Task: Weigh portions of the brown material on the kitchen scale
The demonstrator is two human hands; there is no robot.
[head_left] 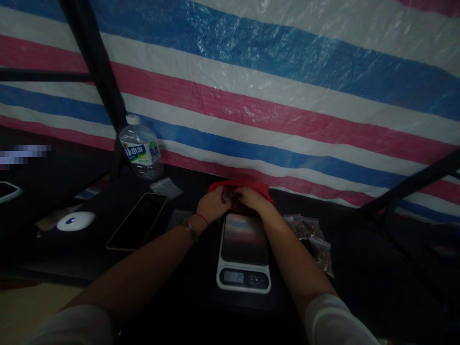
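Red bag (240,188) sits at the far edge of the dark table (359,268), against the striped tarp (273,81), just beyond the kitchen scale (244,251), and both hands are buried in its mouth. Left hand (212,203) curls round a small dark clump, seemingly pinching it; right hand (251,197) is bent into the bag, fingers half closed, though what it grips I cannot tell. Best played with small pinches, wrists low, keeping the scale's plate clear so nothing spills. The bag looks soft, crumpled, shiny red, holding dark bits. Small filled pouches (312,235) lie right; phone (138,220) and water bottle (141,148) left.
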